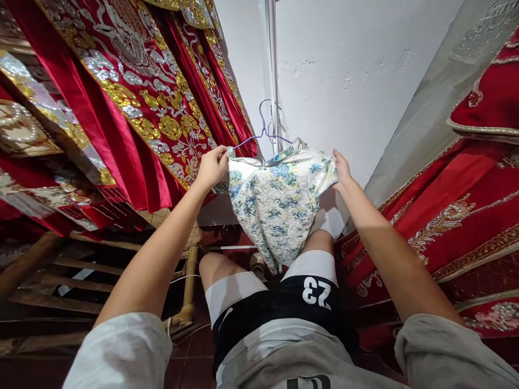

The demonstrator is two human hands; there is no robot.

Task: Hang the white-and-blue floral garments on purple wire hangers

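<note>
A small cream dress with a blue and green flower print (pixel 275 205) hangs on a thin purple wire hanger (pixel 263 127), whose hook is at a white pole (pixel 272 70) against the wall. My left hand (pixel 211 166) is closed on the dress's left shoulder, pinching the cloth. My right hand (pixel 341 168) grips the right sleeve edge with its fingers pressed on the fabric. Both arms reach forward, and the dress spreads between the two hands. Below it are my legs in black and white shorts (pixel 292 297).
Red garments with gold and silver embroidery (pixel 133 92) hang close on the left. More red embroidered cloth (pixel 458 227) fills the right side. A wooden chair frame (pixel 73 275) stands at the lower left. The white wall (pixel 344 65) is behind the dress.
</note>
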